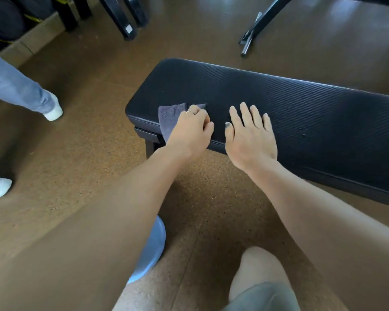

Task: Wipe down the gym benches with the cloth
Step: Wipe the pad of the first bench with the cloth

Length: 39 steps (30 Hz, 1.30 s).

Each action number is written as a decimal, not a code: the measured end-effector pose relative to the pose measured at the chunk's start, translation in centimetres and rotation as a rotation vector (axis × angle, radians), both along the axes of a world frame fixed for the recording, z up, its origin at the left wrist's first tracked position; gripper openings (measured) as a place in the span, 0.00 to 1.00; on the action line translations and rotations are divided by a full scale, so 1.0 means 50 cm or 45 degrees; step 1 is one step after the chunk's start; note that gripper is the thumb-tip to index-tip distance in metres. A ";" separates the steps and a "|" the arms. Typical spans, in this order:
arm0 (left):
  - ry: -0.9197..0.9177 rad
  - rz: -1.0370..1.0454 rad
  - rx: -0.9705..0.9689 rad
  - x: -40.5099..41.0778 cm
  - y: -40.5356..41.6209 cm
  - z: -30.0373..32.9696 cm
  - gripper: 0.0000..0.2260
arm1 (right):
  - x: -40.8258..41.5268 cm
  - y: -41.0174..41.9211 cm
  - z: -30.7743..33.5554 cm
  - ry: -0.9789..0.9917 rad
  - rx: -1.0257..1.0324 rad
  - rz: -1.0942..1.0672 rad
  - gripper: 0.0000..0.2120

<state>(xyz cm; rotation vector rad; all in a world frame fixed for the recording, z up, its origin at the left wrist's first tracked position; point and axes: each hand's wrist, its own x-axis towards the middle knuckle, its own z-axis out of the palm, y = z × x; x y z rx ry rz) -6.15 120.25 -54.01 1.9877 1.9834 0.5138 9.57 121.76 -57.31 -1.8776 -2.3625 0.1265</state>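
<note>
A black padded bench (279,102) with a ribbed cover runs from the centre toward the right edge, standing on a speckled brown floor (76,164). The left hand (189,131) rests at the near corner of the pad, its fingers curled together and gripping a grey cloth (170,117); a thin ring shows on one finger. The cloth spreads out to the left of and beyond these fingers, partly on the pad's top and partly draped over its near edge. Just to the right, the right hand (249,138) lies palm-down on the pad, fingers straight and slightly apart, clamped on nothing; its thumb, dark at the tip, points toward the left hand's knuckles without clearly touching them. Below the left forearm sits a pale blue round object (154,245), mostly hidden. Far left of the fingers, a second person's jeans leg and white shoe (54,111) stand on the floor. Black equipment legs (256,25) lie beyond the bench.
</note>
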 end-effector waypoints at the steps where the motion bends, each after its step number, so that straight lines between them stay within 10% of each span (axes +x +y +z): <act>1: -0.018 -0.059 -0.001 -0.008 0.001 -0.002 0.12 | -0.002 -0.001 -0.002 -0.006 0.017 -0.007 0.28; 26: 0.147 -0.557 0.086 -0.071 0.179 -0.028 0.10 | -0.019 0.004 -0.005 -0.110 0.056 -0.101 0.28; 39: 0.546 -0.652 -0.185 -0.145 0.197 -0.024 0.25 | -0.017 0.004 0.000 -0.068 0.018 -0.124 0.27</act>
